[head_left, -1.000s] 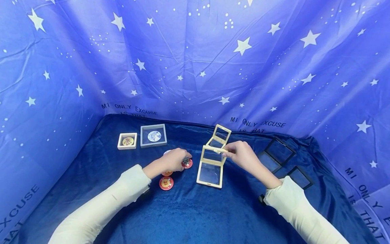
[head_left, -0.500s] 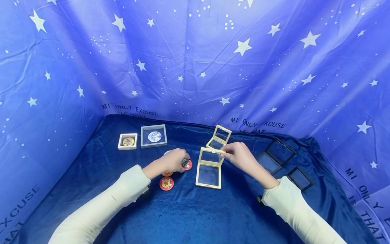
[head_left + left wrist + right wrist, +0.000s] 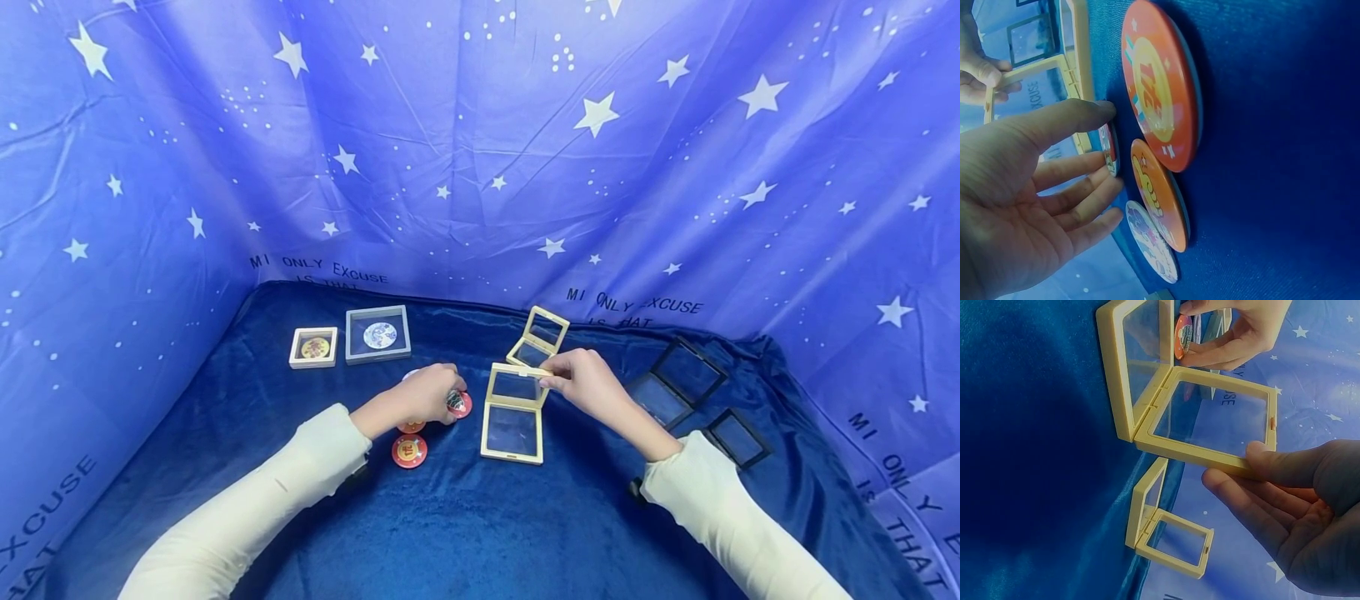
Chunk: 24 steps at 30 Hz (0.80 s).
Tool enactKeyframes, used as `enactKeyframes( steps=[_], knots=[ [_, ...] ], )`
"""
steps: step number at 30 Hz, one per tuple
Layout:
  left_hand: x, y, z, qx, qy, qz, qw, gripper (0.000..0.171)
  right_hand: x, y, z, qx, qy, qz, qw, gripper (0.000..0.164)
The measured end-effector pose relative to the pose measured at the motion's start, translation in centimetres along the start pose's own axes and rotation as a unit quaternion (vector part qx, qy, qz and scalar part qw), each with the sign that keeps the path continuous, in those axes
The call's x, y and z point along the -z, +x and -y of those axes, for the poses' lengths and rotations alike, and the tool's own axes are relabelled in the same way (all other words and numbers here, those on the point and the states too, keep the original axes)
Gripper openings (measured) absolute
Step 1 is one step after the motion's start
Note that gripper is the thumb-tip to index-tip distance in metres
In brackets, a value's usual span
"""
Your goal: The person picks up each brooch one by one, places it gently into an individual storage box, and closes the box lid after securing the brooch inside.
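Observation:
Between thumb and fingertips, my left hand [image 3: 431, 393] pinches a round red badge [image 3: 460, 405], seen edge-on at the cloth in the left wrist view. A red badge with a gold centre [image 3: 1157, 94], an orange badge [image 3: 1154, 194] and a whitish badge [image 3: 1147, 240] lie in a row beside that hand. My right hand [image 3: 588, 379] pinches the raised half of a cream clear-film display frame [image 3: 1185, 455] by its edge. This frame is unfolded at its hinge, its other half lying on the cloth. Its film holds nothing between.
Behind it stands a smaller unfolded cream frame [image 3: 1194, 570]. Two black frames, one large [image 3: 705, 356] and one small [image 3: 750, 427], lie open at the right. At the back left, a grey frame [image 3: 378, 360] and a small pale frame [image 3: 313, 364] each hold a badge.
The right hand has drawn the cream frame slightly left, away from the smaller cream frame. My left hand stays nearly still on the badge.

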<state>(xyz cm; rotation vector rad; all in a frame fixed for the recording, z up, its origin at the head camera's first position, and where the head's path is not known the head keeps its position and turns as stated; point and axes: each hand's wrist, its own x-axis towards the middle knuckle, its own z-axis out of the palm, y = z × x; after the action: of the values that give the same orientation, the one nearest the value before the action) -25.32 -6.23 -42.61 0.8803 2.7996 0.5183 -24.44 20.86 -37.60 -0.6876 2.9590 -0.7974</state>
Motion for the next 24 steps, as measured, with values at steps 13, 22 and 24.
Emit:
enactKeyframes(
  steps=[13,22,24],
  knots=[
    [0.0,-0.14,0.14,0.019,0.005,-0.007,0.9998,0.043,-0.14,0.07,-0.12,-0.005,-0.006,-0.002,1.0,0.009],
    [-0.14,-0.2,-0.14,0.015,0.004,-0.019,0.9997,0.043,-0.16,-0.04,-0.05,-0.01,-0.006,-0.002,1.0,0.009],
    [-0.15,-0.22,-0.19,0.015,0.001,-0.019,0.9997,0.042,-0.19,-0.09,-0.06,-0.01,-0.006,-0.002,1.0,0.008]
  ],
)
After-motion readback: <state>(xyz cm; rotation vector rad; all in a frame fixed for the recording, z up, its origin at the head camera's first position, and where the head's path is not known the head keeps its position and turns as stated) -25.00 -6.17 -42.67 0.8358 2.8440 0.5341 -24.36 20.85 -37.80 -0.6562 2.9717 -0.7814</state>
